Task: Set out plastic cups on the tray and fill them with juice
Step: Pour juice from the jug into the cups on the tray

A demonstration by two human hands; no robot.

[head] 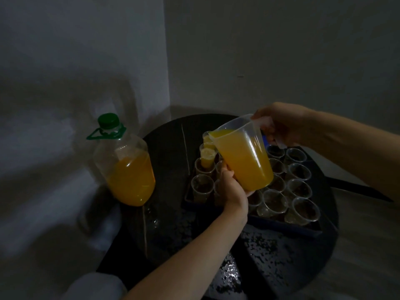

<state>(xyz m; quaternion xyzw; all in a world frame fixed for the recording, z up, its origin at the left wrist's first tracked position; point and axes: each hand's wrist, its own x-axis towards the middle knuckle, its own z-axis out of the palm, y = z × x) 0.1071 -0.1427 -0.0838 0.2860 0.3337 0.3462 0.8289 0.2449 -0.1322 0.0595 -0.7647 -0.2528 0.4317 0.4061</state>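
A clear plastic jug (244, 156) full of orange juice is tilted to the left over the dark tray (281, 225). My right hand (283, 124) grips its handle. My left hand (232, 189) supports its base from below. The spout hangs over the tray's far left corner, where juice-filled cups (207, 158) stand. Several empty clear cups (273, 202) fill the rest of the tray in rows; some are hidden behind the jug and my left hand.
A large clear bottle (127, 165) with a green cap, about half full of juice, stands left of the tray on the round dark table (168, 234). Walls meet in a corner just behind the table.
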